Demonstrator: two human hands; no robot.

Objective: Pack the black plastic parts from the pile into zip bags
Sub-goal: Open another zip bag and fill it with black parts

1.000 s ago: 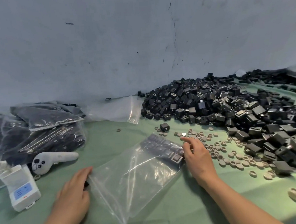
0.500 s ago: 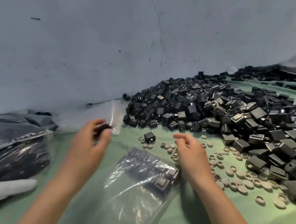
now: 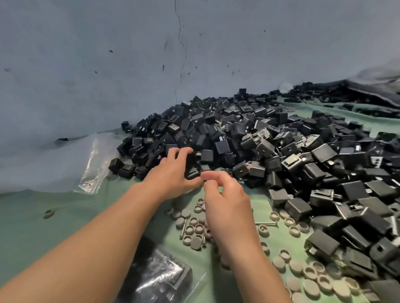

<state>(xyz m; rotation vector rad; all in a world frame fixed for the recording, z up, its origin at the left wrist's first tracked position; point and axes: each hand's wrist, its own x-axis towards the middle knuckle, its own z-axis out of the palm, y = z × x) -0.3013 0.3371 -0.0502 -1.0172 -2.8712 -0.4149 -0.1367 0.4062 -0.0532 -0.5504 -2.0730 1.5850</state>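
Observation:
A big pile of black plastic parts covers the green table's middle and right. My left hand reaches into the pile's near-left edge, its fingers and thumb curled round a black part. Just right of it, my right hand hovers with thumb and forefinger tips drawn together beside the left thumb. Whether they pinch anything is hidden. The zip bag, partly filled with black parts, lies at the bottom under my left forearm.
Grey round caps and a few thin pins are scattered on the green cloth in front of the pile. Empty clear bags lie at the left against the grey wall. More black parts run along the far right.
The view has swung right and nearer the pile. My left hand left the bag and reached forward into the pile's edge. My right hand rose off the caps and drew its fingertips together.

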